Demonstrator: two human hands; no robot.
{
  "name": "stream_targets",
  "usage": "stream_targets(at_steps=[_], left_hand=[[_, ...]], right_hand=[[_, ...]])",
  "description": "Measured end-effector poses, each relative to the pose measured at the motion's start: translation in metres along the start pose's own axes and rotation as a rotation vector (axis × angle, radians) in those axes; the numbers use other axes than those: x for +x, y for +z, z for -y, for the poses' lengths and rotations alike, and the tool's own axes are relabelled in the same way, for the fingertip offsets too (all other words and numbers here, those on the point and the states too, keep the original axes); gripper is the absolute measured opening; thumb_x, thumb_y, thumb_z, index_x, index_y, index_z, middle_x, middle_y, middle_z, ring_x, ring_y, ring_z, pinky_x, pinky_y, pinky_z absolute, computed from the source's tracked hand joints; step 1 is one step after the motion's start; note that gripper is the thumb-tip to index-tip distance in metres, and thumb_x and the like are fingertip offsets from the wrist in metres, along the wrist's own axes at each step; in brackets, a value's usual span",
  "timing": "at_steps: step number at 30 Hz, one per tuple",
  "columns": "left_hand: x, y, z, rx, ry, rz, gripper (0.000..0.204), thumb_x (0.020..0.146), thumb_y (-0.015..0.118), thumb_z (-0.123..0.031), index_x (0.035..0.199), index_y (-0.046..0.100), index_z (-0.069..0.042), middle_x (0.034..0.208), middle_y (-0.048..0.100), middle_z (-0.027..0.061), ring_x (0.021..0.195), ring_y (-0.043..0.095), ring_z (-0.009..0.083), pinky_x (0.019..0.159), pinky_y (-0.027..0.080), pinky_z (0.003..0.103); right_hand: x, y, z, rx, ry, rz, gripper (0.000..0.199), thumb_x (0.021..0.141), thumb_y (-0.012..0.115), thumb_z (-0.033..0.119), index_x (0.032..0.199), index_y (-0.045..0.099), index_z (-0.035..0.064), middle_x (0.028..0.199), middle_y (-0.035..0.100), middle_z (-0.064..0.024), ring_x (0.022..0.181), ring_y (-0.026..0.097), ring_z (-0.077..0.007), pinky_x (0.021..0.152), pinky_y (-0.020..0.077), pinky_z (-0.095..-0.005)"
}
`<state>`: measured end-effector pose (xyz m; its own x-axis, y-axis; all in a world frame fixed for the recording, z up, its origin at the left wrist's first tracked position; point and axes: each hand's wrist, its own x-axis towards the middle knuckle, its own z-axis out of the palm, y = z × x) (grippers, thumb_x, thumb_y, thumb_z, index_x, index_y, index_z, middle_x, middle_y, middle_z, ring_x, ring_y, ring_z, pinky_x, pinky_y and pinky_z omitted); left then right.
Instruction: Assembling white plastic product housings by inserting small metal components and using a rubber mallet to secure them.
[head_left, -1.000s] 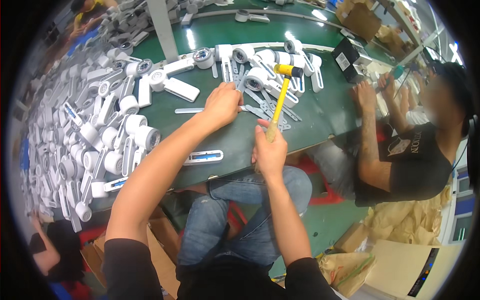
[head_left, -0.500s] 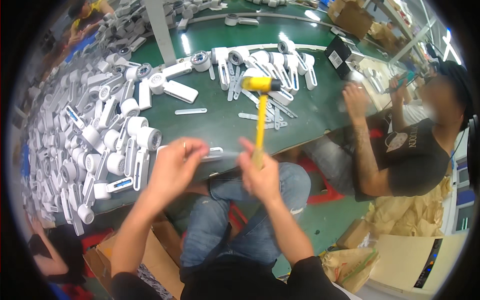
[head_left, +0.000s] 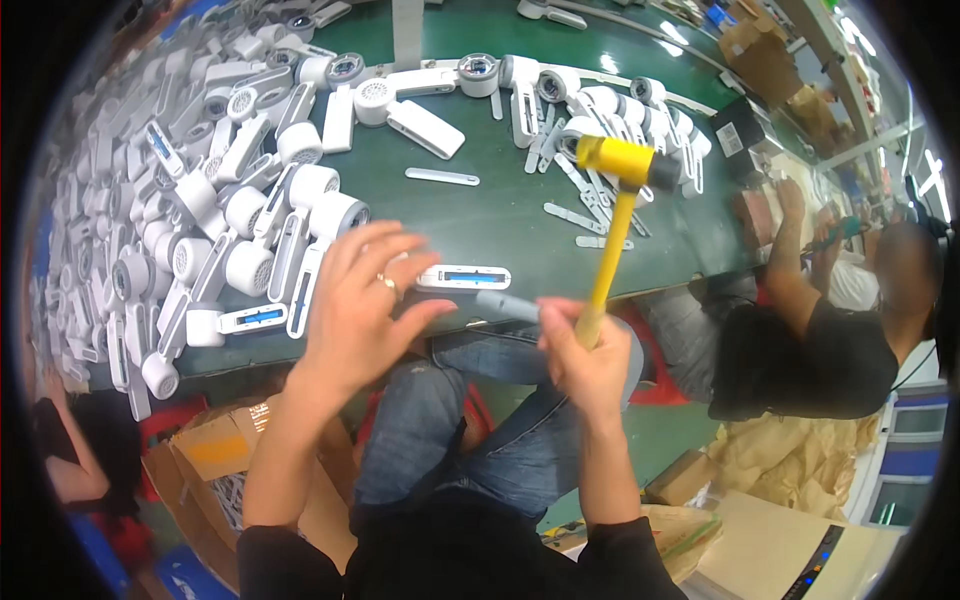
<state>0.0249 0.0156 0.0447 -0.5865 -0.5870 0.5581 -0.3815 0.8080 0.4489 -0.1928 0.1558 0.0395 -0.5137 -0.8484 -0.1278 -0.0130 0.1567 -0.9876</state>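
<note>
My left hand [head_left: 365, 305] reaches over the table's near edge, thumb and fingers spread. Just beyond its fingertips lies a white handheld fan [head_left: 500, 278], its handle's long slot showing blue inside; its other end is hidden behind that hand. My right hand [head_left: 590, 375] is closed around the lower handle of a yellow mallet [head_left: 614, 245], whose yellow head with a dark face points up. Between thumb and finger of the same hand sticks out a slim grey cover strip [head_left: 508, 306], slightly blurred, pointing left near the fan's handle.
White handheld fans [head_left: 250, 270] crowd the table's left side, and more line its back. Several loose grey strips [head_left: 590, 195] lie beyond the mallet; a single strip [head_left: 442, 177] lies farther left. A co-worker [head_left: 810, 340] sits at the right. Below are an open cardboard box [head_left: 205, 450] and brown paper [head_left: 790, 465].
My view has shifted, so the table appears farther right. My hands have moved apart; the left has opened, and the grey strip now shows in the right beside the mallet.
</note>
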Motion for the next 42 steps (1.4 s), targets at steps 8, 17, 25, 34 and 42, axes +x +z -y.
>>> stream_targets(at_steps=[8,17,25,34,42], left_hand=[[-0.01,0.013,0.029,0.015,-0.018,0.049,0.05,0.074,0.088,-0.015,0.12,0.071,-0.006,0.115,0.071,0.0104,0.12,0.061,0.0347,0.104,0.049,0.047],[-0.014,0.02,0.037,-0.169,-0.127,0.053,0.066,0.077,0.088,-0.015,0.137,0.062,-0.004,0.112,0.071,0.0122,0.117,0.062,0.0362,0.106,0.048,0.047],[-0.014,0.026,0.04,-0.168,-0.062,-0.039,0.047,0.077,0.087,-0.015,0.119,0.068,-0.007,0.103,0.072,0.0074,0.113,0.064,0.032,0.103,0.049,0.046],[-0.009,0.025,0.043,-0.034,0.138,0.035,0.016,0.083,0.082,-0.018,0.094,0.075,-0.01,0.095,0.068,0.0032,0.102,0.066,0.0238,0.095,0.049,0.042],[0.0,0.021,0.035,0.012,0.165,0.05,0.021,0.081,0.083,-0.018,0.101,0.078,-0.012,0.102,0.072,0.0043,0.104,0.068,0.0243,0.102,0.05,0.044]], right_hand=[[0.047,0.017,0.0,-0.01,0.019,0.067,0.029,0.1,0.076,0.022,0.114,0.075,-0.0033,0.072,0.067,-0.0031,0.048,0.048,-0.0041,0.042,0.0349,-0.0225],[0.052,0.039,-0.005,-0.206,-0.042,0.21,0.022,0.099,0.077,0.022,0.111,0.079,0.0033,0.069,0.063,0.0039,0.054,0.048,-0.0016,0.048,0.0346,-0.0214],[0.063,0.037,0.007,-0.473,-0.116,0.325,0.017,0.097,0.078,0.017,0.109,0.081,0.0053,0.066,0.056,0.0066,0.06,0.049,-0.0031,0.054,0.0376,-0.0246],[0.073,0.041,0.035,-0.678,0.104,0.372,0.026,0.095,0.079,0.028,0.106,0.079,0.0048,0.062,0.062,-0.0072,0.055,0.059,-0.0117,0.054,0.0465,-0.0336],[0.074,0.041,0.009,-0.247,0.367,0.32,0.039,0.095,0.082,0.031,0.115,0.073,-0.0016,0.057,0.051,0.0049,0.043,0.042,-0.0047,0.04,0.0311,-0.0252]])
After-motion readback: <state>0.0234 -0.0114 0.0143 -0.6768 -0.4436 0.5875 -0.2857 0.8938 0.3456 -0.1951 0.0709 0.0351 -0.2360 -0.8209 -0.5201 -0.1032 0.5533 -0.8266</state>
